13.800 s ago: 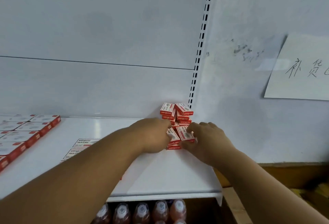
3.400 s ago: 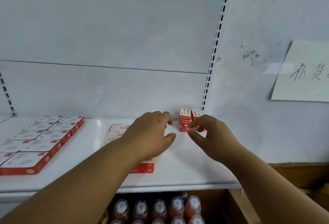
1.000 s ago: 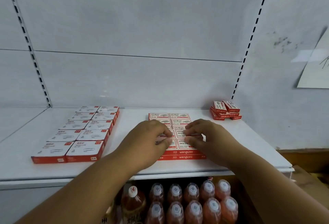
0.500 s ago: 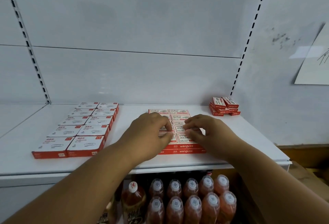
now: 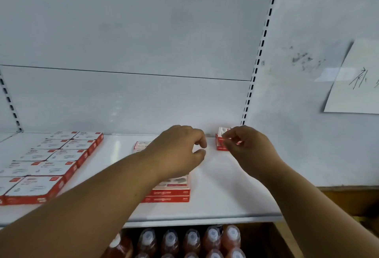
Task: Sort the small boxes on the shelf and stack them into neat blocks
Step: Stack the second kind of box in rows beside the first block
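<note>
The little stack of small red boxes (image 5: 222,142) sits at the back right corner of the white shelf (image 5: 221,192), and the right hand (image 5: 249,147) has its curled fingertips pinching the top box there; how many boxes are in that stack I cannot tell, since the hand covers most of it. The left hand (image 5: 180,151) hovers just left of those fingers, thumb and forefinger loosely curled with a gap between them, gripping nothing. Beneath the left wrist lies the middle block (image 5: 170,190) of flat red-and-white boxes, two layers showing at its front edge. Far to the left of both hands lies the left block (image 5: 51,161), two boxes wide and four rows deep as far as the frame shows. Below the shelf stand red bottles (image 5: 211,241), five white caps in the nearest full row. Half a second ago both hands rested on the middle block; now they have reached to the corner stack.
</note>
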Motion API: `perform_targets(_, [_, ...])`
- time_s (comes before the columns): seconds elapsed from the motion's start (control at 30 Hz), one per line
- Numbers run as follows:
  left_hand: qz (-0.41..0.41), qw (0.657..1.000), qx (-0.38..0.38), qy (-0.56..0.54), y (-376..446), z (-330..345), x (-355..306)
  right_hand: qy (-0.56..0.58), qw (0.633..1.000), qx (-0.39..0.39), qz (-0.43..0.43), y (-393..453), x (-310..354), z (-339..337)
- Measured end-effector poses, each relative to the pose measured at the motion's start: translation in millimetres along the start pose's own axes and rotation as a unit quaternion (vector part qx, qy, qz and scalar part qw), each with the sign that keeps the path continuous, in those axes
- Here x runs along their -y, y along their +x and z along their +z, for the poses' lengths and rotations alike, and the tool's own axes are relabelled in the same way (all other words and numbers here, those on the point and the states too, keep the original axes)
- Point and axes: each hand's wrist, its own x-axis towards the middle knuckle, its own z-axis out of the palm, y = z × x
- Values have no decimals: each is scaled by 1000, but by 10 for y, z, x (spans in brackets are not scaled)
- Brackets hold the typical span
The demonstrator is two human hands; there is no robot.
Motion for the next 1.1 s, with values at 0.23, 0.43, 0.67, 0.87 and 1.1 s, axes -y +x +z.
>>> perform_targets(0.23, [-88, 996, 11, -6, 706, 249, -355, -40, 998, 48, 14, 525, -674, -220])
perform_targets(0.43, [-215, 973, 62, 57, 1136, 526, -401, -52, 987, 145, 45, 771, -879, -76])
perform_targets(0.67, [-324, 943, 52, -59, 1265, 633, -475, -38, 987, 143, 55, 869, -964, -45])
perform_targets(0.87, [-381, 897, -26, -223, 1166, 513, -450, 165, 972, 115, 118, 832, -1001, -141])
perform_targets(1.1, [-317, 925, -111, -178, 688, 122, -184, 285, 949, 100, 91, 709, -645, -188])
